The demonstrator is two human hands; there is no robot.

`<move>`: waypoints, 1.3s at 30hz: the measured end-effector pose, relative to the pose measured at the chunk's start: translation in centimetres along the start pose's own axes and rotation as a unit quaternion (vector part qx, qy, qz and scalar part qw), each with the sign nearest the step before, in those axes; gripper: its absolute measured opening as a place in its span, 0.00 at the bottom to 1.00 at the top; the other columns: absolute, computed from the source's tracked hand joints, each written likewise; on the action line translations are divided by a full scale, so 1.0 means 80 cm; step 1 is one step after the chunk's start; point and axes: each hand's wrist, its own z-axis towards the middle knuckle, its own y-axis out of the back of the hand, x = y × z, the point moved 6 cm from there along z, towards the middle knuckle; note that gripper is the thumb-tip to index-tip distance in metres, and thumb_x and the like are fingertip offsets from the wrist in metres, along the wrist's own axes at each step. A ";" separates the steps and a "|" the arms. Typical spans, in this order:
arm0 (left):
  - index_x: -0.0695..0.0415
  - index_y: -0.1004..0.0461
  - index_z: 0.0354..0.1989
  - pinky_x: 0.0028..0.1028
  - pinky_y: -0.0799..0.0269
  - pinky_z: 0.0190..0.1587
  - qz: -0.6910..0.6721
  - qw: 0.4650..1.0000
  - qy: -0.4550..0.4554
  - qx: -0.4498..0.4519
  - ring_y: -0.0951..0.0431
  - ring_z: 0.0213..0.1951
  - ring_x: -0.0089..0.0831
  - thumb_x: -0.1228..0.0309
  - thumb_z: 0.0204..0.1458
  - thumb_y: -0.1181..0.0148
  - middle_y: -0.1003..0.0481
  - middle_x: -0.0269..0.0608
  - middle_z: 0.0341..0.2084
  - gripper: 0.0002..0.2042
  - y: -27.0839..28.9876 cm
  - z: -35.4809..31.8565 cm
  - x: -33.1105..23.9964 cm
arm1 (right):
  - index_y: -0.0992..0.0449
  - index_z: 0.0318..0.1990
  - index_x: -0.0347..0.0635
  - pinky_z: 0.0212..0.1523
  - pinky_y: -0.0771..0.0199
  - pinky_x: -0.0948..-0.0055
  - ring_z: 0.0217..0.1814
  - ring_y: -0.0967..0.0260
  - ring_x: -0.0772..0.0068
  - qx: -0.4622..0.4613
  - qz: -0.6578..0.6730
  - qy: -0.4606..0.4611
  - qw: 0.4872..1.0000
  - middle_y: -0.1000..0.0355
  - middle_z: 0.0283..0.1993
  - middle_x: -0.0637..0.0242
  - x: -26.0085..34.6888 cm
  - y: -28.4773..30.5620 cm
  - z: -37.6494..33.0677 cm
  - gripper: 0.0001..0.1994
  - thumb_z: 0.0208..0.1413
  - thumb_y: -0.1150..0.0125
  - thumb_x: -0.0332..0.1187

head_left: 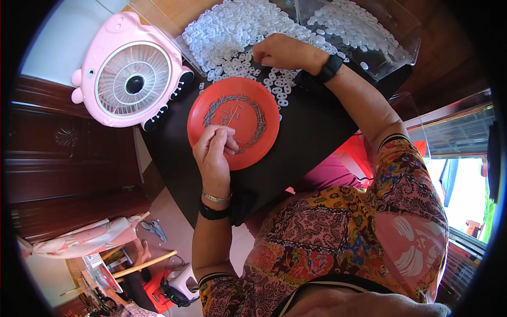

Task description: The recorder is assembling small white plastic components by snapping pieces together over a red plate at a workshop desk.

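A round red plate (264,103) lies on a dark table (311,132) and carries a ring of small thin metal pins (248,103). My left hand (214,153) rests on the plate's near edge, fingers pinched together over the pins; what it holds is too small to make out. My right hand (282,53) reaches farther out into a heap of small white plastic rings (232,31), its fingertips closed among them. Both wrists wear dark bands.
A pink desk fan (132,71) stands to the left of the plate. A clear plastic tray (369,37) with more white rings sits at the far right. The floor below left holds tools, cloth and a stick.
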 end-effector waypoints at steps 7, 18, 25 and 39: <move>0.62 0.28 0.34 0.18 0.39 0.26 -0.003 1.000 0.007 0.010 0.32 0.22 0.19 0.72 0.57 0.53 0.31 0.34 0.18 0.08 -0.004 -0.001 0.000 | 0.25 0.40 0.36 0.33 0.31 0.85 0.32 0.32 0.87 0.131 0.500 0.020 0.856 0.26 0.31 0.73 0.100 -0.009 -0.011 0.06 0.55 0.40 0.26; 0.60 0.34 0.29 0.19 0.38 0.27 -0.020 0.999 0.020 0.043 0.33 0.23 0.18 0.72 0.58 0.52 0.32 0.33 0.20 0.07 -0.010 0.002 0.007 | 0.25 0.37 0.36 0.43 0.30 0.79 0.38 0.30 0.82 0.119 0.481 0.075 0.865 0.26 0.35 0.70 0.151 -0.038 -0.025 0.05 0.52 0.38 0.24; 0.60 0.33 0.29 0.18 0.38 0.27 -0.023 0.999 0.028 0.038 0.33 0.23 0.18 0.72 0.57 0.51 0.31 0.32 0.19 0.06 -0.014 0.002 0.007 | 0.26 0.36 0.35 0.42 0.30 0.80 0.38 0.31 0.82 0.108 0.523 0.065 0.843 0.27 0.34 0.70 0.150 -0.042 -0.028 0.05 0.53 0.39 0.24; 0.60 0.31 0.27 0.18 0.38 0.24 -0.017 0.999 0.019 -0.043 0.33 0.21 0.17 0.74 0.54 0.50 0.32 0.31 0.17 0.05 0.011 0.007 0.005 | 0.27 0.28 0.39 0.40 0.30 0.61 0.42 0.31 0.57 0.173 -0.005 0.239 0.955 0.30 0.34 0.60 0.160 -0.058 -0.048 0.06 0.42 0.39 0.31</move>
